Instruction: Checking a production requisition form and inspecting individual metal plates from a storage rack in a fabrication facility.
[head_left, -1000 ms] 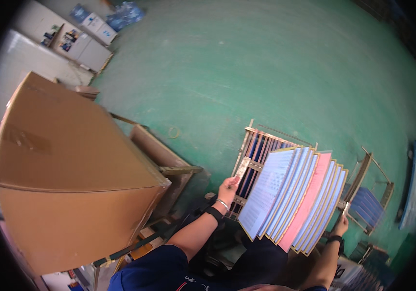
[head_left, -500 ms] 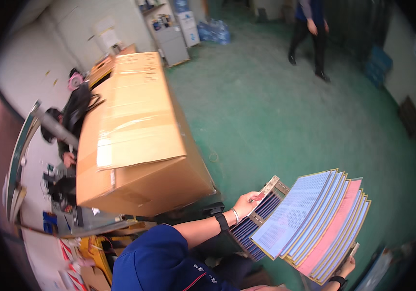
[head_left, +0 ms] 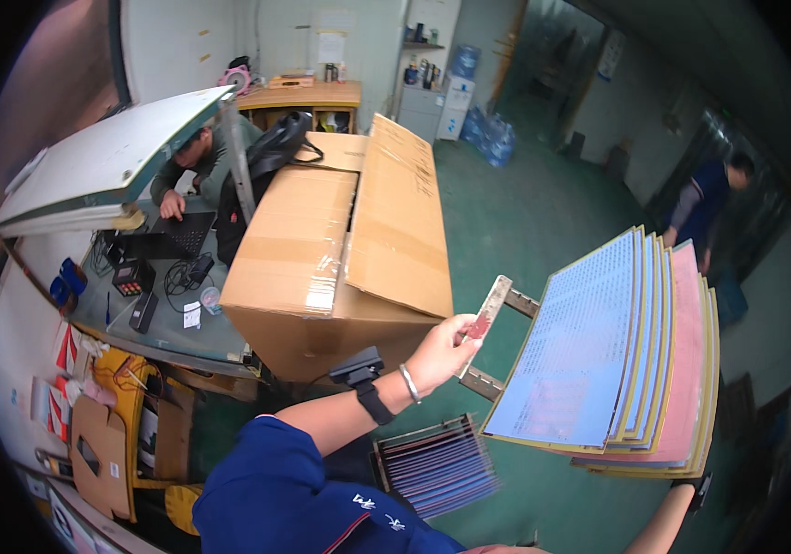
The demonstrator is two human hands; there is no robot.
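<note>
My left hand point(head_left: 443, 353) is closed around the end bar of a metal rack point(head_left: 483, 380), its thumb on a reddish patch. Standing in that rack is a fanned row of several thin panels point(head_left: 569, 346), pale blue with yellowish edges. One pink panel point(head_left: 677, 360) is among them. At the rack's other end is my right hand point(head_left: 693, 484), its fingers hidden behind the panels; its wrist has a black band. The rack is held up between both hands. Lower down, close to my body, lies a second rack point(head_left: 437, 466) of dark, bluish slats.
A large taped cardboard box point(head_left: 322, 323) stands left of my left hand. Beyond it a person point(head_left: 194, 166) works at a laptop point(head_left: 174, 235) on a cluttered bench point(head_left: 169, 342). Another person point(head_left: 714, 198) is at far right. Water bottles point(head_left: 488, 134) stand at the back.
The loaded rack is now raised and separated from the slatted rack beneath it. My view has swung to the right and up, and the standing person has moved farther right.
</note>
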